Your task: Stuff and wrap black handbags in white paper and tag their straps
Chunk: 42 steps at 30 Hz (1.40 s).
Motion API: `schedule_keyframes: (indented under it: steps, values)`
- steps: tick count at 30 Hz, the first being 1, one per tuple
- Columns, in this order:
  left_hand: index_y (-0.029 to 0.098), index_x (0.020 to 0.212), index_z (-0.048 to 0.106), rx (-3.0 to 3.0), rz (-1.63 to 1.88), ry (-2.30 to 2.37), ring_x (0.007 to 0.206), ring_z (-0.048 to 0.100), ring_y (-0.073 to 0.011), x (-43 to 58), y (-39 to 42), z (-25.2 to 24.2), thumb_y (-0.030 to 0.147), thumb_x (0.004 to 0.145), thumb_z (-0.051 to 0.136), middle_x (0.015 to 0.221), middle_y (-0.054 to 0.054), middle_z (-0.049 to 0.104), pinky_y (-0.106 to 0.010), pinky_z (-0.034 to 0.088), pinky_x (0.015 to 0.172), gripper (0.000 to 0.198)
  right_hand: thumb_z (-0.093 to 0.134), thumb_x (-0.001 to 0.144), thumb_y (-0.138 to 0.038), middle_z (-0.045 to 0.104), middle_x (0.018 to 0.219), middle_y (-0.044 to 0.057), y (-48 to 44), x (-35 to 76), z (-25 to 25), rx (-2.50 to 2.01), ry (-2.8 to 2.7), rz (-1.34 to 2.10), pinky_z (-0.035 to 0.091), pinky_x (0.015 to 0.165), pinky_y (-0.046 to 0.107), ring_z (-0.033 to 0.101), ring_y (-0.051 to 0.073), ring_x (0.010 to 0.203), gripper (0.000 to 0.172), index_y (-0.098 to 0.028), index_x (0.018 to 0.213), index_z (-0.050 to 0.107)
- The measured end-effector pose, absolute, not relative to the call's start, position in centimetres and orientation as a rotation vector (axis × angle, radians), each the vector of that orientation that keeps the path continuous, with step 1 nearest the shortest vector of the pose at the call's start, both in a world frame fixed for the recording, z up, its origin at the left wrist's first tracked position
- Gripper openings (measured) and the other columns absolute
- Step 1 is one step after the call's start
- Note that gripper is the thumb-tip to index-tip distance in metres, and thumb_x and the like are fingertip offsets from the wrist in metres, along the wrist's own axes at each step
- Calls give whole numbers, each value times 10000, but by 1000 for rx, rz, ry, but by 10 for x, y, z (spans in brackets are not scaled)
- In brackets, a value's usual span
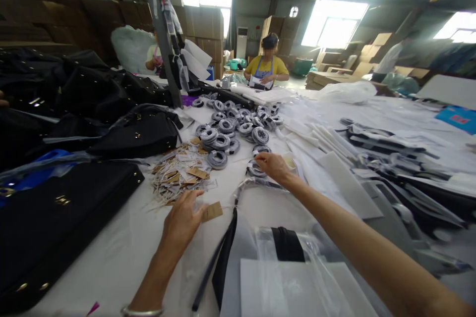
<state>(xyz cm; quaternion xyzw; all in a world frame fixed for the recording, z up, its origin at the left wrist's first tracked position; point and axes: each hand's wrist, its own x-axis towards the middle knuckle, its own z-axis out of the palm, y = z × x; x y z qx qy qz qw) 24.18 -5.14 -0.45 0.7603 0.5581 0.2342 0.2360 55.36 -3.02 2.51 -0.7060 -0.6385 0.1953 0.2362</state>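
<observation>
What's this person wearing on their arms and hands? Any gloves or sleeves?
No gloves and no sleeves in view: the left hand and right hand are bare, as are both forearms. A thin silvery bangle circles the left wrist.

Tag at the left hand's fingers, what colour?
Brown, like kraft card. The tag in the left hand shows best in the head view.

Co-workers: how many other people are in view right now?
3: person in yellow at the far end of the table; half-hidden person behind the left post; person in white bending at right. Others may be hidden.
</observation>
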Motion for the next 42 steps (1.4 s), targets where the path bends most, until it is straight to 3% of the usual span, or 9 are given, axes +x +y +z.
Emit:
schedule_keyframes:
  steps: [2,5,11,16,18,22,31,37,42]
  values:
    - [217,1075,663,2138,638,1431,1122,598,-274,267,-46,6,260,834,576,1147,-76,667,-391,434,991,261,531,876,-100,684,1193,97,-19,565,27,-1905,-1903,403,424,1009,364,600,254,1145,309,-202,1108,708]
    - [209,1101,666,2239,594,1242,1092,615,-258,311,-38,15,209,838,597,1134,-79,680,-366,445,985,272,573,801,-16,629,1322,84,-2,567,15,-1817,-2205,321,371,1049,362,530,263,1241,422,-230,1139,710]
    - [185,1232,612,2445,287,1139,1171,578,-246,373,-24,4,190,831,642,1225,-89,647,-330,432,1020,403,564,844,-72,711,1050,107,16,570,2,-1847,-2356,210,439,887,292,619,235,1042,251,-180,1009,719]
    - [247,1247,604,2470,249,1105,1146,590,-229,389,-13,-11,242,866,643,1191,-58,653,-313,465,950,384,569,869,-140,694,1100,94,-11,597,32,-1975,-2062,102,460,831,272,636,201,964,325,-179,1181,654]
    - [254,1187,638,2467,253,1105,1123,600,-229,389,-10,-14,217,874,622,1142,-55,662,-313,473,918,315,638,823,-174,717,982,41,-34,605,44,-1997,-1893,225,473,768,250,651,174,853,353,-217,1173,667]
    - [217,1128,658,2437,284,1120,1097,609,-227,380,-5,-18,160,852,607,1106,-70,664,-312,461,923,287,676,790,-222,706,775,-9,-82,600,47,-1987,-1817,627,464,666,226,645,148,700,238,-233,1019,741]
    - [186,1234,603,2375,273,1131,1108,618,-202,356,-18,-19,132,810,592,1179,-78,667,-275,440,963,427,673,834,-249,694,990,76,-87,546,11,-2032,-2219,502,447,777,274,660,218,893,196,-202,1009,746]
    - [235,1212,614,2390,236,1141,1083,606,-203,362,-18,-16,121,807,536,1126,-63,647,-287,440,947,428,709,823,-222,676,1162,105,-65,545,6,-2017,-2221,447,455,892,295,634,233,1063,535,-180,1334,559]
    - [191,1104,624,2407,291,1041,1106,565,-209,365,-12,-23,63,741,504,1134,-86,620,-303,416,996,403,652,881,-274,669,1066,108,-65,543,3,-2095,-2268,352,467,848,293,644,240,1018,261,-186,1124,692]
